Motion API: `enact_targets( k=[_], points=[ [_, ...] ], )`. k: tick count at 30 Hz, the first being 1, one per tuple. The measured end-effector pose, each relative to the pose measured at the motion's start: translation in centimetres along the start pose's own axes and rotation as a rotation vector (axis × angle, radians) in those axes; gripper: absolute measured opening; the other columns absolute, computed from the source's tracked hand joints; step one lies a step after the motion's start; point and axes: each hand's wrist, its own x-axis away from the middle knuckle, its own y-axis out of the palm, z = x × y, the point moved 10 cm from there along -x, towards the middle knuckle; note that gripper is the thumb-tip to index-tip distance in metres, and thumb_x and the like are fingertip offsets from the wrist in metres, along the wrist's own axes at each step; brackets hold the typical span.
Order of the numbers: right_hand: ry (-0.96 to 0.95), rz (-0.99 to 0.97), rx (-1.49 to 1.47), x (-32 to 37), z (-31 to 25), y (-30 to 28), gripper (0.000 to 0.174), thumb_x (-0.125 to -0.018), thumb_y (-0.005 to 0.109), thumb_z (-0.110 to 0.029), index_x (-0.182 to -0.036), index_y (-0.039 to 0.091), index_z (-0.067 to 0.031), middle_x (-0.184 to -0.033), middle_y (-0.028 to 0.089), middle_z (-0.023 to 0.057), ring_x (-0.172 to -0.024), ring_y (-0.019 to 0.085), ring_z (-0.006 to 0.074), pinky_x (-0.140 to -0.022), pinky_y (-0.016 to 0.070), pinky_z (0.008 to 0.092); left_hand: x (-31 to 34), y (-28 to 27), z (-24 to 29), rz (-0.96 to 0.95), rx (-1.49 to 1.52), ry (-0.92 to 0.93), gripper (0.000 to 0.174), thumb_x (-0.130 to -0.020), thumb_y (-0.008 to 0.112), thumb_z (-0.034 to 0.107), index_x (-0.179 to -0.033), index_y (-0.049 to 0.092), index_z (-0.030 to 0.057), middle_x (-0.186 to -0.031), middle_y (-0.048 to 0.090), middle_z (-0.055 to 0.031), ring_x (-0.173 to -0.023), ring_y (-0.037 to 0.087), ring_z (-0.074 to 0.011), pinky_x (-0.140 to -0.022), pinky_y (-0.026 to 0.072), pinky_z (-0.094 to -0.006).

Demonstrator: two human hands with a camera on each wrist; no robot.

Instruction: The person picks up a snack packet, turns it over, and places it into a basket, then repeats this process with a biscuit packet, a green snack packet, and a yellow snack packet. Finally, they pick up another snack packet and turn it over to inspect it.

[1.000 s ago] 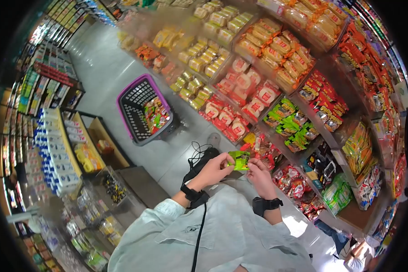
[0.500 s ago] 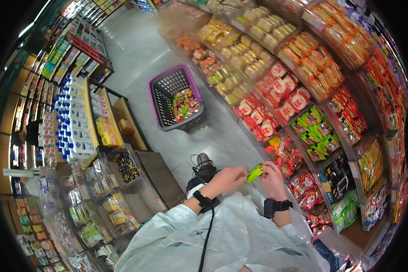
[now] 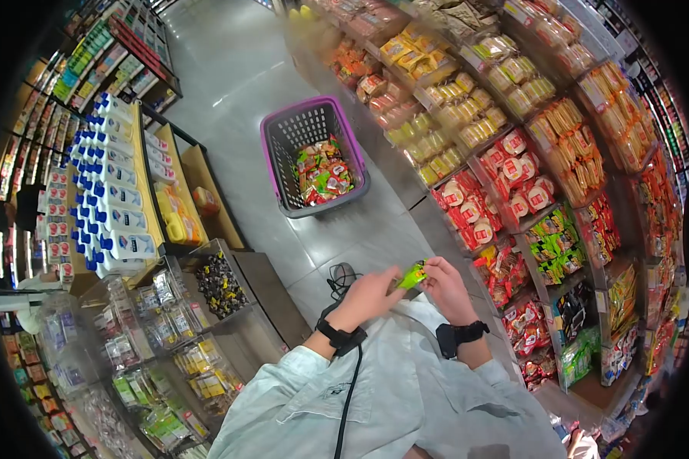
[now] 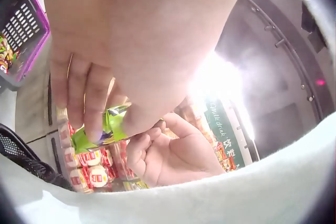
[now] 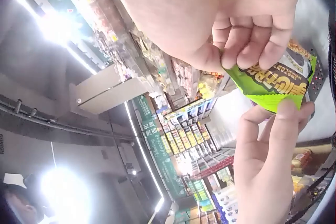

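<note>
Standing bottles (image 3: 122, 191): white with blue caps, left of the basket; they overlap too closely to count.
Dark candy bin (image 3: 220, 287): 1, below and left of the basket, its small pieces heaped past counting.
Basket (image 3: 302, 128): 1, dark with a purple rim.
Wrapped snacks (image 3: 325, 172): a red and green heap inside the basket, number hidden by overlap.
Left hand (image 3: 367, 297): 1, below and right of the basket, thumb and fingers pinching 1 edge of the packet.
Packet (image 3: 412, 275): 1, green with dark printing, between the 2 hands, below and right of the basket.
Right hand (image 3: 448, 289): 1, fingers curled, pinching the packet's other side, farther right of the basket.
Wristbands (image 3: 461, 336): 2, black, 1 per wrist, both below the basket.
Red-wrapped round goods (image 3: 463, 210): 2 compartments, right of the basket.
Green and black packs (image 3: 555, 245): 1 compartment, farther right of the basket, pieces overlapping.
</note>
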Motion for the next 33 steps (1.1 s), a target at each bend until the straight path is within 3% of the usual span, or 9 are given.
enact_targets(
  k=[2, 8, 16, 24, 29, 30, 33],
  points=[
    [0.025, 0.004, 0.028, -1.4, 0.4, 2.5, 0.005, -0.1, 0.057, -0.009, -0.105, 0.057, -0.0084, -0.096, 0.06, 0.0004, -0.083, 0.058, 0.01, -0.08, 0.05, 0.0275, 0.2, -2.1, -2.0, 0.065, 0.071, 0.048, 0.033, -0.088, 0.069, 0.029, -0.11, 0.058, 0.0082, -0.084, 0.07, -0.0178, -0.083, 0.067, -0.0407, -0.07, 0.0523, -0.0484],
    [0.104, -0.015, 0.126, -5.3, 1.2, 8.2, 0.007, -0.1, 0.059, -0.011, -0.107, 0.058, -0.0094, -0.089, 0.057, -0.0025, -0.079, 0.055, 0.0063, -0.077, 0.0482, 0.0256, 0.7, -9.2, -5.3, 0.175, 0.125, -0.081, 0.034, -0.085, 0.074, 0.023, -0.109, 0.058, 0.0062, -0.095, 0.07, -0.0137, -0.089, 0.07, -0.0302, -0.076, 0.0542, -0.0401],
    [0.215, -0.143, 0.234, -13.5, 1.3, 13.7, 0.009, -0.101, 0.059, -0.014, -0.108, 0.058, -0.0091, -0.095, 0.059, -0.0013, -0.082, 0.055, 0.007, -0.076, 0.0479, 0.0239, -2.4, -14.1, -10.3, 0.253, 0.15, -0.234, 0.031, -0.085, 0.075, 0.017, -0.106, 0.056, 0.0041, -0.099, 0.072, -0.015, -0.091, 0.072, -0.0287, -0.078, 0.0548, -0.038],
    [0.335, -0.33, 0.177, -23.8, -1.6, 21.1, 0.013, -0.1, 0.059, -0.014, -0.111, 0.057, -0.0091, -0.092, 0.058, -0.0009, -0.083, 0.057, 0.0085, -0.077, 0.0497, 0.0255, -7.0, -25.5, -11.3, 0.488, 0.084, -0.318, 0.028, -0.088, 0.07, 0.013, -0.114, 0.063, 0.0039, -0.1, 0.071, -0.0153, -0.089, 0.071, -0.0274, -0.08, 0.055, -0.0376],
    [0.309, -0.355, 0.206, -28.2, -4.4, 23.7, 0.029, -0.099, 0.061, -0.016, -0.125, 0.05, -0.0091, -0.111, 0.064, 0.0039, -0.094, 0.062, 0.0104, -0.087, 0.053, 0.0293, -10.2, -29.4, -12.4, 0.544, 0.098, -0.346, 0.036, -0.091, 0.066, 0.009, -0.126, 0.062, 0.0003, -0.104, 0.071, -0.0149, -0.091, 0.07, -0.0237, -0.084, 0.0548, -0.0351],
    [0.302, -0.345, 0.243, -28.7, -5.4, 23.9, 0.034, -0.099, 0.061, -0.016, -0.129, 0.047, -0.009, -0.12, 0.063, 0.0061, -0.1, 0.063, 0.0116, -0.091, 0.0532, 0.0305, -10.5, -29.8, -12.5, 0.545, 0.11, -0.35, 0.036, -0.091, 0.066, 0.009, -0.126, 0.062, 0.0003, -0.103, 0.071, -0.0144, -0.091, 0.07, -0.0235, -0.084, 0.0547, -0.0349],
    [0.277, -0.329, 0.154, -29.9, -7.1, 23.3, 0.03, -0.099, 0.061, -0.017, -0.127, 0.053, -0.0086, -0.117, 0.065, 0.0054, -0.1, 0.064, 0.0116, -0.09, 0.0531, 0.0289, -12.9, -30.5, -13.0, 0.512, 0.145, -0.317, 0.035, -0.093, 0.066, 0.011, -0.126, 0.062, 0.0004, -0.101, 0.071, -0.0131, -0.091, 0.07, -0.0232, -0.085, 0.0546, -0.0346]
  ],
)
